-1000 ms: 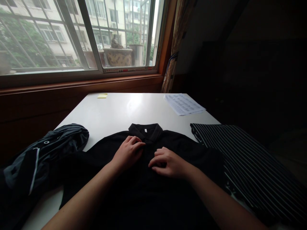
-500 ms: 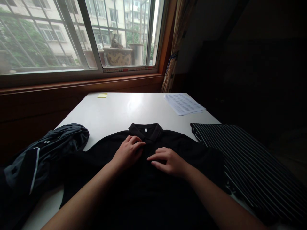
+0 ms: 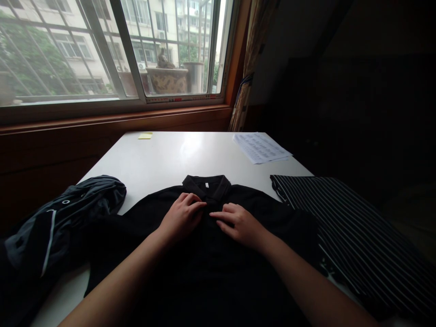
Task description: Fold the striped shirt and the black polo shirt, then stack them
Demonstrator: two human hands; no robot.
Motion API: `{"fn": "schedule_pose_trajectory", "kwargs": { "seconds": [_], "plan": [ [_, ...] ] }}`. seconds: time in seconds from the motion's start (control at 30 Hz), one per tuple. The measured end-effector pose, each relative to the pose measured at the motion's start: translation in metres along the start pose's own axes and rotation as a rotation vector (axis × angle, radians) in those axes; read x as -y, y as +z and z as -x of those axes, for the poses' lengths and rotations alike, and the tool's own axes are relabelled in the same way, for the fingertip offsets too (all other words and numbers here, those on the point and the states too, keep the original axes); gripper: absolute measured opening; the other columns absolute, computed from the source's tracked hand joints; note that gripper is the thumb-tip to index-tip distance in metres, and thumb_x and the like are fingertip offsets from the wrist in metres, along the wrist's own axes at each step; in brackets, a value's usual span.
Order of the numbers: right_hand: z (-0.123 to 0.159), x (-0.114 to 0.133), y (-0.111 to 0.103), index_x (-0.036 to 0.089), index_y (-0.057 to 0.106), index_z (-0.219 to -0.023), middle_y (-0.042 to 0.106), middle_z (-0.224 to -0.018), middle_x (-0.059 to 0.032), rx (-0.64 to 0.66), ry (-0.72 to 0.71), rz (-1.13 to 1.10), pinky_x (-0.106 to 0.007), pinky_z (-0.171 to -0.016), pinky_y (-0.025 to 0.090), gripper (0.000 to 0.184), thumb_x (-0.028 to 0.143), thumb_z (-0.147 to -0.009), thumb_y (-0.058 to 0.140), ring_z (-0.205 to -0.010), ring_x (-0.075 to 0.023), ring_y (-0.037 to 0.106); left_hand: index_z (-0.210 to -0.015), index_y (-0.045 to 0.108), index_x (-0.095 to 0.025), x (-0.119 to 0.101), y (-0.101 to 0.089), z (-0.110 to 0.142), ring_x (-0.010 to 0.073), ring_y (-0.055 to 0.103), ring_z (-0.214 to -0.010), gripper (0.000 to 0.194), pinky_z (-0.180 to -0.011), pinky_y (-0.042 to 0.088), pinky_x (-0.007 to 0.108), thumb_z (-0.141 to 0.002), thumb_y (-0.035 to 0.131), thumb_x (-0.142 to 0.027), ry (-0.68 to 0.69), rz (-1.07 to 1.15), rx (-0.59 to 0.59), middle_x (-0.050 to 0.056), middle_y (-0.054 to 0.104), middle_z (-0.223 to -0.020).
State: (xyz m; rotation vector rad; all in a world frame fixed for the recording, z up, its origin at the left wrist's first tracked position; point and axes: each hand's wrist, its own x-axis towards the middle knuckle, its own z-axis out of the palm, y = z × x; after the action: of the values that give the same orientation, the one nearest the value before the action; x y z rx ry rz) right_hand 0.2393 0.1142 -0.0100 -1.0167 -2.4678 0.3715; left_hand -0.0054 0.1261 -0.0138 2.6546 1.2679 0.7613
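A black polo shirt (image 3: 211,281) lies spread out with its collar (image 3: 221,187) at the far end and a small white label inside the neck. On the front just below the collar, my left hand (image 3: 182,213) has its fingers bent together at the placket, gripping the cloth there; its thumb is mostly hidden. Close by on the right, my right hand (image 3: 240,225) rests low over the chest of the shirt. Its index finger and thumb point toward the placket with a gap between them, and nothing shows in its grasp.
The shirt covers the near part of a white table (image 3: 163,159). A crumpled dark garment (image 3: 98,195) lies left, a striped black garment (image 3: 340,218) right. Printed sheets (image 3: 262,147) and a yellow sticky note (image 3: 145,136) lie toward the back. Beyond is a barred window (image 3: 160,54).
My right hand has moved slightly up the shirt, toward the collar. My left hand stays at the same spot, and the shirt looks unmoved.
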Motion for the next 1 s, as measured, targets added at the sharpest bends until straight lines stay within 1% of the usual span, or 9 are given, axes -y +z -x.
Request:
{"fn": "schedule_pose_trajectory", "kwargs": {
  "seconds": [0.17, 0.37, 0.47, 0.53, 0.67, 0.77, 0.83, 0.9, 1.0],
  "plan": [
    [-0.001, 0.005, -0.002, 0.025, 0.067, -0.123, 0.067, -0.093, -0.0039, 0.048, 0.019, 0.074, -0.035, -0.078, 0.043, 0.030, 0.025, -0.094, 0.059, -0.086, -0.0202, 0.057, -0.126, 0.065, -0.024, -0.003, 0.001, 0.001, 0.0278, 0.047, -0.116, 0.037, -0.101, 0.048, 0.044, -0.090, 0.060, -0.016, 0.006, -0.085, 0.037, 0.009, 0.059, -0.121],
    [0.000, 0.004, -0.001, 0.025, 0.067, -0.120, 0.069, -0.092, -0.0037, 0.024, 0.040, 0.026, -0.035, -0.081, 0.044, 0.028, 0.023, -0.094, 0.058, -0.088, -0.0209, 0.059, -0.137, 0.057, -0.029, -0.008, 0.003, 0.004, 0.0339, 0.037, -0.129, 0.043, -0.103, 0.044, 0.053, -0.094, 0.058, -0.026, -0.017, -0.180, 0.090, 0.011, 0.049, -0.138],
    [0.000, 0.004, 0.000, 0.023, 0.067, -0.117, 0.068, -0.092, -0.0038, -0.038, 0.071, -0.033, -0.035, -0.085, 0.046, 0.025, 0.022, -0.094, 0.056, -0.089, -0.0204, 0.061, -0.143, 0.049, -0.034, -0.007, 0.004, 0.005, 0.0334, 0.037, -0.130, 0.048, -0.103, 0.044, 0.053, -0.096, 0.055, -0.029, -0.025, -0.176, 0.101, 0.010, 0.046, -0.139],
    [0.000, 0.004, 0.000, 0.023, 0.064, -0.119, 0.067, -0.090, -0.0028, -0.109, 0.146, -0.092, -0.033, -0.082, 0.048, 0.026, 0.023, -0.095, 0.055, -0.084, -0.0187, 0.062, -0.146, 0.044, -0.038, -0.007, 0.004, 0.005, 0.0330, 0.036, -0.130, 0.050, -0.102, 0.043, 0.053, -0.098, 0.052, -0.029, -0.016, -0.180, 0.093, 0.010, 0.045, -0.140],
    [0.000, 0.003, -0.001, 0.026, 0.050, -0.138, 0.064, -0.083, 0.0014, -0.250, 0.316, -0.166, -0.029, -0.072, 0.050, 0.043, 0.025, -0.095, 0.054, -0.069, -0.0154, 0.060, -0.148, 0.039, -0.043, -0.009, 0.002, 0.005, 0.0332, 0.037, -0.129, 0.056, -0.101, 0.043, 0.053, -0.098, 0.052, -0.024, 0.048, -0.200, 0.111, 0.009, 0.045, -0.141],
    [-0.001, 0.000, 0.000, 0.029, 0.044, -0.146, 0.067, -0.089, 0.0003, -0.255, 0.315, -0.140, -0.030, -0.076, 0.052, 0.050, 0.023, -0.096, 0.051, -0.075, -0.0166, 0.064, -0.149, 0.037, -0.044, -0.010, -0.001, 0.005, 0.0324, 0.040, -0.126, 0.061, -0.099, 0.043, 0.052, -0.096, 0.053, -0.018, 0.087, -0.199, 0.150, 0.008, 0.048, -0.140],
    [-0.002, -0.002, 0.001, 0.031, 0.047, -0.145, 0.070, -0.105, -0.0021, -0.225, 0.279, -0.112, -0.031, -0.086, 0.052, 0.049, 0.019, -0.097, 0.048, -0.091, -0.0186, 0.067, -0.150, 0.036, -0.045, -0.010, -0.002, 0.004, 0.0315, 0.040, -0.125, 0.065, -0.100, 0.042, 0.051, -0.094, 0.054, -0.015, 0.121, -0.188, 0.169, 0.007, 0.049, -0.140],
    [-0.003, -0.006, 0.002, 0.031, 0.056, -0.137, 0.069, -0.116, -0.0027, -0.207, 0.259, -0.084, -0.033, -0.093, 0.050, 0.043, 0.017, -0.096, 0.047, -0.104, -0.0199, 0.066, -0.149, 0.037, -0.044, -0.009, -0.003, 0.004, 0.0303, 0.040, -0.126, 0.067, -0.103, 0.040, 0.050, -0.093, 0.054, -0.013, 0.158, -0.169, 0.183, 0.006, 0.050, -0.140],
    [-0.003, -0.012, 0.002, 0.028, 0.067, -0.118, 0.072, -0.111, -0.0019, -0.224, 0.288, -0.037, -0.034, -0.094, 0.051, 0.030, 0.017, -0.095, 0.051, -0.103, -0.0203, 0.067, -0.149, 0.039, -0.043, -0.009, -0.004, 0.003, 0.0286, 0.042, -0.124, 0.064, -0.103, 0.040, 0.048, -0.094, 0.053, -0.014, 0.173, -0.140, 0.197, 0.005, 0.052, -0.138]
  ]
}}
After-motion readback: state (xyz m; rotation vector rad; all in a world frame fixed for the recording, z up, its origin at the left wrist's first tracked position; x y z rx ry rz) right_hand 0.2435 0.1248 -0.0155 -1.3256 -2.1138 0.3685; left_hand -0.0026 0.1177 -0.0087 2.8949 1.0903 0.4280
